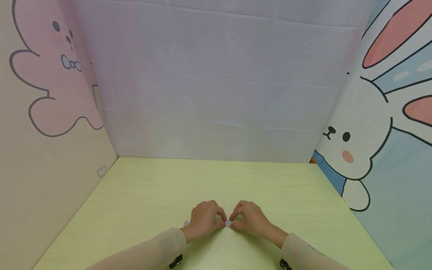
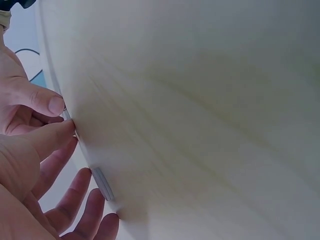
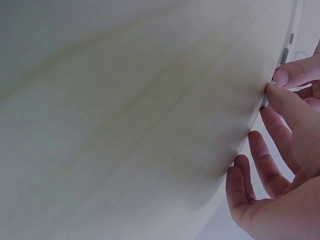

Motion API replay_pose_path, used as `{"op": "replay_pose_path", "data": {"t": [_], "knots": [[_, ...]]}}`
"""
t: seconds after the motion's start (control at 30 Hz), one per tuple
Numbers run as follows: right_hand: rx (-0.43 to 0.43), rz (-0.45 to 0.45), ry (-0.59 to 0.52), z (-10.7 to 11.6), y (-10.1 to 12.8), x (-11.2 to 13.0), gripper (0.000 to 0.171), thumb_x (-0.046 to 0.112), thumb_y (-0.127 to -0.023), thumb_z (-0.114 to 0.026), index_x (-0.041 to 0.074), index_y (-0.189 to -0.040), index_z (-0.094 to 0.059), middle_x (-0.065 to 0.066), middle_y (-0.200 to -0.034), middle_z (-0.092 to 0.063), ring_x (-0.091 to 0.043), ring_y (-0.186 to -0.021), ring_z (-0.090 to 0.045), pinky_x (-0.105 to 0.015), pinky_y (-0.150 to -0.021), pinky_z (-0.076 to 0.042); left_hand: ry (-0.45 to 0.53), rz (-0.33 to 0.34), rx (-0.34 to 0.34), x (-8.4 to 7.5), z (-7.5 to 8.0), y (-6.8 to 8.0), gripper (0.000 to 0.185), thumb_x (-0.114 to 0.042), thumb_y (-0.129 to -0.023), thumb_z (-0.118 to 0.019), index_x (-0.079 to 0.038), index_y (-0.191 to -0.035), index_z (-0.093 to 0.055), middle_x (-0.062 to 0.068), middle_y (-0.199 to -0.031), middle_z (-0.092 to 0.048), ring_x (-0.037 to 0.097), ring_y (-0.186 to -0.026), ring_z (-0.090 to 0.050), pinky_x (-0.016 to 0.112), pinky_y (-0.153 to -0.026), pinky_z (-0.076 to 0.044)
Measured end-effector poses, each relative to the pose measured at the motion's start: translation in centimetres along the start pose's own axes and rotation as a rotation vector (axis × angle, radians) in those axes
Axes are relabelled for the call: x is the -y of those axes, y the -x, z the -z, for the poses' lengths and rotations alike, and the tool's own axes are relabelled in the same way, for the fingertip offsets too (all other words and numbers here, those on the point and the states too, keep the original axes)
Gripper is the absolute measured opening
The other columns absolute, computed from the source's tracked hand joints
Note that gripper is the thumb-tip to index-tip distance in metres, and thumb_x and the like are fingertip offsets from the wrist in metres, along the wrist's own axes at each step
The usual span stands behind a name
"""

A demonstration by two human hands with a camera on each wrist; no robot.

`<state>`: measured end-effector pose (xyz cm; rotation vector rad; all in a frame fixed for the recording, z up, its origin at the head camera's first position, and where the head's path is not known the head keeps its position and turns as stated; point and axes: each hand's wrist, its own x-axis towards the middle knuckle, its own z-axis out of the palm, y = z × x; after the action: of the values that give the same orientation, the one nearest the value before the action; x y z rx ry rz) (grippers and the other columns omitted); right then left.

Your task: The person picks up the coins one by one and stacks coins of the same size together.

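Observation:
A small pale grey disc (image 1: 228, 223) lies low at the table surface in the head view, between both hands. My left hand (image 1: 205, 219) pinches its left edge with thumb and index finger. From the other side, my right hand (image 1: 250, 217) pinches the right edge the same way. Much of the disc is hidden by the fingertips. Left of the left hand, a second grey disc (image 1: 186, 223) is partly covered by that hand. The left wrist view shows a grey, layered-edged piece (image 2: 102, 184) close by the left hand's other fingertips.
The pale yellow-green table (image 1: 216, 183) is bounded by a whitish sheet (image 1: 209, 86) at the back. A wall with a pink cartoon figure (image 1: 57, 82) stands at left, one with a white rabbit (image 1: 361, 123) at right.

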<state>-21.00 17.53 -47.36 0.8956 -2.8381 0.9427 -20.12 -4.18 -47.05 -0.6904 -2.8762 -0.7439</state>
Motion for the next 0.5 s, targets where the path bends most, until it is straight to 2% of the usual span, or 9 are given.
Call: {"op": "replay_pose_path", "data": {"t": [0.5], "knots": [[0.012,-0.009,0.030,-0.51,0.50,-0.37,0.011,0.024,-0.082,-0.094,0.020,-0.087,-0.085,0.011,-0.095,-0.071,-0.016,-0.091,-0.066,-0.038,-0.083,-0.053,0.019,0.008,-0.006,0.19,-0.94,0.53,0.011,-0.027,-0.081,-0.094,-0.031,-0.080,-0.084,-0.010,-0.090,-0.069,0.011,-0.077,-0.058,0.027,-0.058,-0.043]]}}
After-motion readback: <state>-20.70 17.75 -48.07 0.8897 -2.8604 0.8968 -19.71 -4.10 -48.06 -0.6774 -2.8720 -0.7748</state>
